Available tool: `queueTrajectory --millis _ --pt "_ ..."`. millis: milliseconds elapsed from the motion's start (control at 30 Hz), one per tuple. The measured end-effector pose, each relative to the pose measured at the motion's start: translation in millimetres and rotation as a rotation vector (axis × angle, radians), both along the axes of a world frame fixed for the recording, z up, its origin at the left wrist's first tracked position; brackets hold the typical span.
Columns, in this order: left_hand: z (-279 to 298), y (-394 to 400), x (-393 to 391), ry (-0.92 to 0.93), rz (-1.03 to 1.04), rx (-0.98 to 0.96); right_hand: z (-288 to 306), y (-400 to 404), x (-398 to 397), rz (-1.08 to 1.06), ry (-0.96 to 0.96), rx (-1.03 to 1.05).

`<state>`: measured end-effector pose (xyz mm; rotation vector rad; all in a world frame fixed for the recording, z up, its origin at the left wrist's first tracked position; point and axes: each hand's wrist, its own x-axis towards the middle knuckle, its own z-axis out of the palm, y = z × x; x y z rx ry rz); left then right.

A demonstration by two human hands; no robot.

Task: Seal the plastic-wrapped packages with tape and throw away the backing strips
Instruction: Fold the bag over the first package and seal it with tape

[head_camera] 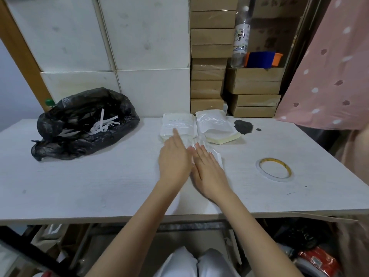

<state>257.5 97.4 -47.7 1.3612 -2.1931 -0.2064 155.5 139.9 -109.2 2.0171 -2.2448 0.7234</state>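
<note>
Two hands, left hand [174, 159] & right hand [207, 170], are lying flat w/ fingers straight, pressing plastic-wrapped package [216, 157] on table [79, 184].

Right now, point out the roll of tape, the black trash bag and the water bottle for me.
roll of tape [260, 164]: head view, on the left rim of the ring.
black trash bag [119, 114]: head view, on its right side wall.
water bottle [241, 38]: head view, on its printed label.
</note>
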Motion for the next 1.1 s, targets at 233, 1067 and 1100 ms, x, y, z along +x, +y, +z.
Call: queueTrajectory --millis 233,1067,1100 --pt "-50 18 3 -0.02 -0.393 0.135 2 1 -2 0.032 0.054 0.096" --pt "21 -27 3 -0.276 -0.36 -0.109 7 35 -26 0.229 0.137 0.018" --pt "33 -41 0 -0.338 -0.388 -0.072 8 35 -26 0.219 0.131 -0.014"
